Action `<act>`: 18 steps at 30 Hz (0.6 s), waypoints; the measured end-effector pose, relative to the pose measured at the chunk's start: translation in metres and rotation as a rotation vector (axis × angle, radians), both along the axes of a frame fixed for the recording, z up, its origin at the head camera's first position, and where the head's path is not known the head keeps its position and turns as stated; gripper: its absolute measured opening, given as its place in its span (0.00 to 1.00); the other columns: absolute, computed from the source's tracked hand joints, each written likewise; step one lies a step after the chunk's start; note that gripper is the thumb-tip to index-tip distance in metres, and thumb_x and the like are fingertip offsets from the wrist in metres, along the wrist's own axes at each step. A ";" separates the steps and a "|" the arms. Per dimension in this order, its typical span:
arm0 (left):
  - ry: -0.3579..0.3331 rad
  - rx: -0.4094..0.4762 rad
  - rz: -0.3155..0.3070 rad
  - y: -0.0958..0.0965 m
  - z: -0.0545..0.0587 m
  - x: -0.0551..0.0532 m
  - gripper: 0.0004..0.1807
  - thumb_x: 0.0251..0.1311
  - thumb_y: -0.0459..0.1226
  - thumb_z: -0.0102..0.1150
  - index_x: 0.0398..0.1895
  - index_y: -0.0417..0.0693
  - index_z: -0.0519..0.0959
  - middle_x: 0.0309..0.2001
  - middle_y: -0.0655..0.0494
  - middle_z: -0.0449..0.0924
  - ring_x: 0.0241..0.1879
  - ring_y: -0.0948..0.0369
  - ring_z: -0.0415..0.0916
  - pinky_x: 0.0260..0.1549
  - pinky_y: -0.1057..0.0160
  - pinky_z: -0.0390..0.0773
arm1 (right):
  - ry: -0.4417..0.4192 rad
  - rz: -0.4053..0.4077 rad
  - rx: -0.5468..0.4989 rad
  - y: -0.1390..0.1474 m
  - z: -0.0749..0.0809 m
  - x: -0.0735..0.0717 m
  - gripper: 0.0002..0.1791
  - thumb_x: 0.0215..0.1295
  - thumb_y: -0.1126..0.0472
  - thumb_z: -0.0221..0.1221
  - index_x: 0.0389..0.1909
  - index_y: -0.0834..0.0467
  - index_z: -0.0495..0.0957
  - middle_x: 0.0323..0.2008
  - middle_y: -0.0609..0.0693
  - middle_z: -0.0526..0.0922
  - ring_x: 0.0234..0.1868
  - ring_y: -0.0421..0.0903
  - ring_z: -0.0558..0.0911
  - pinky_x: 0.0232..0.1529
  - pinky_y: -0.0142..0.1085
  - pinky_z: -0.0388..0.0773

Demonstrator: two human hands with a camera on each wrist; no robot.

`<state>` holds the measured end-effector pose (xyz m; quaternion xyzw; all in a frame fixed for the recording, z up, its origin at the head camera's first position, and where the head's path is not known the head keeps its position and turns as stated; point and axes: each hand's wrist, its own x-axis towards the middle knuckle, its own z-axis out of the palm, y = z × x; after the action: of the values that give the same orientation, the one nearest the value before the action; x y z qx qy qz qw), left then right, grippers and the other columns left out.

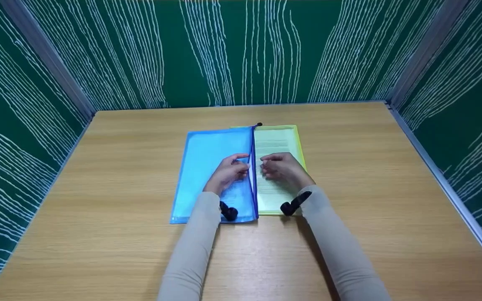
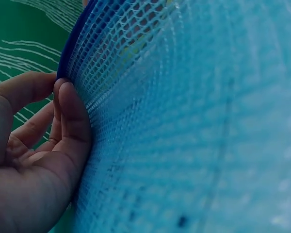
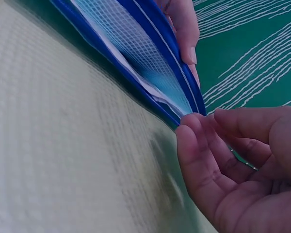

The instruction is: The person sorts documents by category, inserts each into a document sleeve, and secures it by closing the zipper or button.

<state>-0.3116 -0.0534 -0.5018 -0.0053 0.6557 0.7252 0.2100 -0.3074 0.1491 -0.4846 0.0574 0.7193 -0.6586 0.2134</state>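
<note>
A blue mesh zipper pouch (image 1: 216, 146) lies on the table, its dark blue zip edge (image 1: 254, 188) along the right side. My left hand (image 1: 229, 171) pinches that edge between thumb and fingers, lifting it a little. The mouth gapes, and the white edge of a sheet (image 3: 150, 90) shows inside in the right wrist view. Just right of the mouth is my right hand (image 1: 283, 167), fingers bent loosely, with nothing visible in them; its fingertips are close to the zip edge. Beneath it lies a yellow-green mesh pouch (image 1: 276, 200) with a printed sheet inside, partly covered by the blue pouch.
The wooden table (image 1: 370, 175) extends on both sides of the pouches. Green walls (image 1: 266, 50) with white streaks and metal corner posts (image 1: 425, 50) enclose it at the back and sides. A black zip tab (image 1: 259, 124) sits at the blue pouch's far end.
</note>
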 end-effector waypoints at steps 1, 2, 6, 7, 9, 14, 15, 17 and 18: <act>0.007 -0.022 -0.012 0.001 0.001 0.000 0.25 0.62 0.30 0.57 0.64 0.46 0.70 0.32 0.54 0.75 0.26 0.62 0.73 0.29 0.67 0.77 | 0.009 0.011 0.021 0.002 0.001 -0.001 0.17 0.67 0.63 0.56 0.55 0.63 0.77 0.39 0.55 0.84 0.33 0.44 0.84 0.39 0.35 0.83; 0.018 -0.051 -0.025 0.001 0.003 0.000 0.26 0.62 0.30 0.57 0.65 0.46 0.70 0.33 0.54 0.75 0.26 0.62 0.73 0.28 0.67 0.77 | 0.015 0.020 0.045 0.004 0.002 -0.002 0.17 0.67 0.63 0.56 0.55 0.63 0.77 0.39 0.54 0.84 0.33 0.44 0.83 0.39 0.35 0.83; 0.073 -0.185 -0.058 0.002 0.010 -0.001 0.26 0.61 0.32 0.59 0.64 0.47 0.71 0.35 0.53 0.73 0.28 0.62 0.73 0.29 0.67 0.78 | 0.039 0.049 0.120 0.012 0.005 -0.006 0.18 0.68 0.61 0.56 0.56 0.61 0.77 0.39 0.54 0.84 0.35 0.44 0.83 0.40 0.34 0.83; 0.089 -0.215 -0.062 0.001 0.012 -0.002 0.26 0.61 0.32 0.59 0.64 0.47 0.71 0.37 0.53 0.73 0.28 0.62 0.74 0.29 0.67 0.78 | 0.044 0.056 0.138 0.014 0.006 -0.007 0.18 0.68 0.60 0.56 0.57 0.61 0.77 0.40 0.54 0.84 0.36 0.44 0.83 0.41 0.34 0.83; 0.126 -0.280 -0.064 -0.001 0.015 -0.003 0.25 0.62 0.34 0.58 0.64 0.47 0.72 0.40 0.51 0.73 0.30 0.60 0.73 0.30 0.66 0.77 | 0.044 0.062 0.174 0.018 0.007 -0.010 0.18 0.68 0.59 0.56 0.57 0.59 0.76 0.43 0.54 0.83 0.38 0.44 0.83 0.43 0.34 0.83; 0.250 -0.428 -0.073 -0.009 0.019 -0.007 0.23 0.66 0.38 0.55 0.65 0.48 0.71 0.49 0.49 0.75 0.40 0.57 0.74 0.37 0.61 0.76 | 0.063 0.090 0.264 0.026 0.009 -0.015 0.19 0.69 0.57 0.55 0.59 0.56 0.76 0.51 0.54 0.81 0.46 0.47 0.81 0.50 0.35 0.80; 0.281 -0.455 -0.075 -0.010 0.018 -0.007 0.23 0.67 0.38 0.54 0.65 0.48 0.71 0.51 0.49 0.76 0.44 0.56 0.75 0.41 0.60 0.78 | 0.073 0.097 0.274 0.027 0.009 -0.016 0.19 0.69 0.57 0.55 0.59 0.56 0.76 0.52 0.54 0.80 0.47 0.48 0.81 0.51 0.36 0.80; 0.335 -0.515 -0.076 -0.011 0.017 -0.009 0.24 0.67 0.40 0.54 0.66 0.48 0.70 0.57 0.49 0.75 0.53 0.54 0.74 0.49 0.57 0.77 | 0.095 0.110 0.283 0.029 0.009 -0.017 0.20 0.69 0.57 0.54 0.60 0.56 0.75 0.53 0.55 0.79 0.48 0.50 0.80 0.54 0.39 0.79; 0.363 -0.546 -0.078 -0.012 0.017 -0.010 0.24 0.68 0.40 0.53 0.67 0.48 0.69 0.59 0.48 0.73 0.58 0.54 0.72 0.54 0.56 0.75 | 0.105 0.115 0.289 0.029 0.009 -0.018 0.20 0.69 0.57 0.54 0.60 0.57 0.74 0.53 0.56 0.79 0.48 0.50 0.80 0.54 0.39 0.78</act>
<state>-0.3220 -0.0655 -0.4848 0.0931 0.8524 0.5030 0.1082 -0.3254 0.1785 -0.4754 0.0116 0.8188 -0.5370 0.2023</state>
